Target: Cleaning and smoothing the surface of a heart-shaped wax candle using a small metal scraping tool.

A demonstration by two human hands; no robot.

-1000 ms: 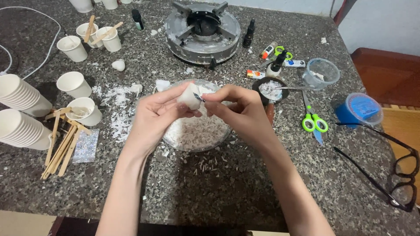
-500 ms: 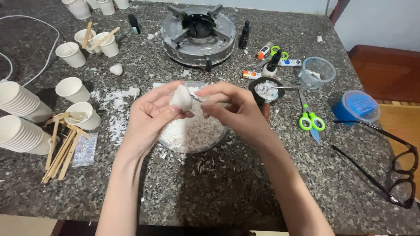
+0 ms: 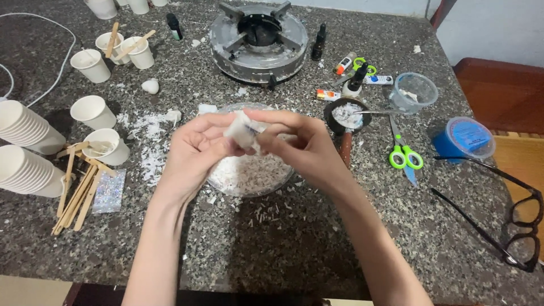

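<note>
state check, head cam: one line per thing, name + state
left hand: gripping the white wax chunk
right hand: pinching the same chunk
glass bowl: holds white shavings
stove: no flame seen, nothing on it
small pan: holds white bits
scissors: shut, lying flat
blue tub: lid on
clear tub: open
glasses: unfolded
cup stacks: on their sides
</note>
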